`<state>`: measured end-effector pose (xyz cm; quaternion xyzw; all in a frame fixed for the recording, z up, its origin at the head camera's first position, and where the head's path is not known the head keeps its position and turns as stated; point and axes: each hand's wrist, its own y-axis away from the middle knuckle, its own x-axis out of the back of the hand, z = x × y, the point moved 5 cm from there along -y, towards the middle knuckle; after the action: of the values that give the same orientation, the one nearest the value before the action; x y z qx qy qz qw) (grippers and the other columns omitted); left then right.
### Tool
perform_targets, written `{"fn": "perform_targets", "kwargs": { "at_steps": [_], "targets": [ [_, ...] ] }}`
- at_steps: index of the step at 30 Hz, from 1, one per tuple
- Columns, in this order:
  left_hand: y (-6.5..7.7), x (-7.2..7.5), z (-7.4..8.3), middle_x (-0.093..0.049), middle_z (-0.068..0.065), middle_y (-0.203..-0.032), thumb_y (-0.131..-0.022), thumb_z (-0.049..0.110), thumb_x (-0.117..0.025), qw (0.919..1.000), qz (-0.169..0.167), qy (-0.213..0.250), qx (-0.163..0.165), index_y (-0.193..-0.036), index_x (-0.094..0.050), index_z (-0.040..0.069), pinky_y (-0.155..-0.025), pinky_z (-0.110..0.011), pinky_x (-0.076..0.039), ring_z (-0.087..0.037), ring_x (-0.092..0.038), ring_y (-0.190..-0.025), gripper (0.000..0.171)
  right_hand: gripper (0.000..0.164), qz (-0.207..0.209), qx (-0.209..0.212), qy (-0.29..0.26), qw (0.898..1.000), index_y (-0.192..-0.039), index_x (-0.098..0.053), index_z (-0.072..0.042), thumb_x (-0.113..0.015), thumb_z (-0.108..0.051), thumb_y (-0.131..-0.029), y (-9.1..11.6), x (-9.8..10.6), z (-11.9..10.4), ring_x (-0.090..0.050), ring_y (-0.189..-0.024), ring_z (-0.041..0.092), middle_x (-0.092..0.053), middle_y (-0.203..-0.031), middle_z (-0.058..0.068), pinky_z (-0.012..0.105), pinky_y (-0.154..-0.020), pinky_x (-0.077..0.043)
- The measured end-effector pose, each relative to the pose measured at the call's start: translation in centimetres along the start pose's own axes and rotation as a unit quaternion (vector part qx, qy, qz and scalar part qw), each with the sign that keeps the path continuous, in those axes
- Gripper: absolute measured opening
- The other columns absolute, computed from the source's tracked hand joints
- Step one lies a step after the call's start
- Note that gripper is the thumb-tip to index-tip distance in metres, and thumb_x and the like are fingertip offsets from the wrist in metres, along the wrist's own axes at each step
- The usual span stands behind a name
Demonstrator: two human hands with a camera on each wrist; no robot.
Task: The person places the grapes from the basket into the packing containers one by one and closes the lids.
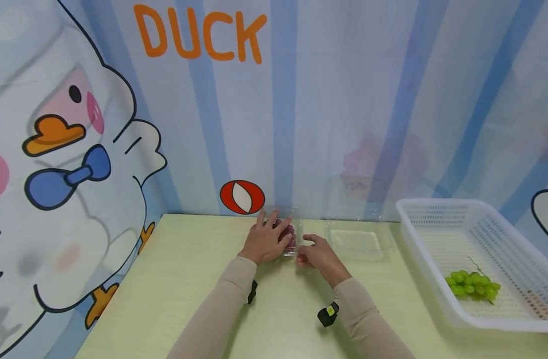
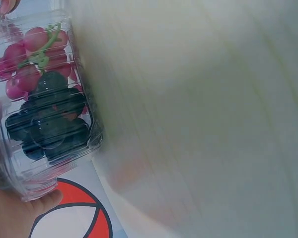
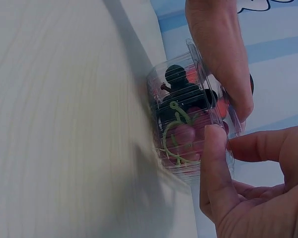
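A clear plastic clamshell box (image 2: 72, 156) holds red grapes (image 2: 27, 79) and dark grapes (image 2: 54, 119). In the head view it stands near the back edge of the table, partly hidden under my left hand (image 1: 266, 240). That hand lies over the lid with its fingers spread, and in the right wrist view it reaches across the box from above. My right hand (image 3: 258, 183) pinches the rim at the box's near end between thumb and index finger. Its other fingers are curled in. How closely the lid meets the rim is hard to see.
To the right of my hands stands another clear plastic box (image 1: 359, 244), its lid raised against the backdrop. A white perforated basket (image 1: 417, 249) at the far right holds a bunch of green grapes (image 1: 471, 284). A printed curtain (image 1: 328, 99) hangs behind the pale table (image 1: 175, 259).
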<state>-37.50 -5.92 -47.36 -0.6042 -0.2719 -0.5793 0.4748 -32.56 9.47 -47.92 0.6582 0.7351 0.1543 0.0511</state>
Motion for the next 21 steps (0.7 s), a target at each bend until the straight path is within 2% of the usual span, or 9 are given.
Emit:
{"fn": "perform_targets", "kwargs": {
  "at_steps": [10,21],
  "targets": [
    [0.04,-0.11,-0.02,-0.032,-0.011,-0.164,-0.103,0.05,-0.042,1.0,-0.001,0.001,0.003,-0.156,-0.042,0.031,-0.111,-0.063,-0.038,-0.048,-0.024,-0.149,0.056,0.061,-0.001,0.003,-0.001,1.0,-0.155,-0.035,0.001,-0.057,-0.005,-0.098,0.11,0.0,0.01,-0.065,-0.071,0.013,-0.069,-0.089,0.012,0.028,-0.066,-0.06],
    [-0.03,-0.17,-0.04,-0.032,-0.011,-0.164,-0.103,0.05,-0.041,1.0,-0.002,0.001,0.001,-0.156,-0.042,0.032,-0.112,-0.062,-0.037,-0.048,-0.024,-0.149,0.056,0.06,0.005,0.004,0.002,1.0,-0.154,-0.036,0.0,-0.057,-0.005,-0.098,0.04,0.09,0.15,-0.065,-0.07,0.011,-0.069,-0.092,0.015,0.026,-0.066,-0.06]
  ]
}}
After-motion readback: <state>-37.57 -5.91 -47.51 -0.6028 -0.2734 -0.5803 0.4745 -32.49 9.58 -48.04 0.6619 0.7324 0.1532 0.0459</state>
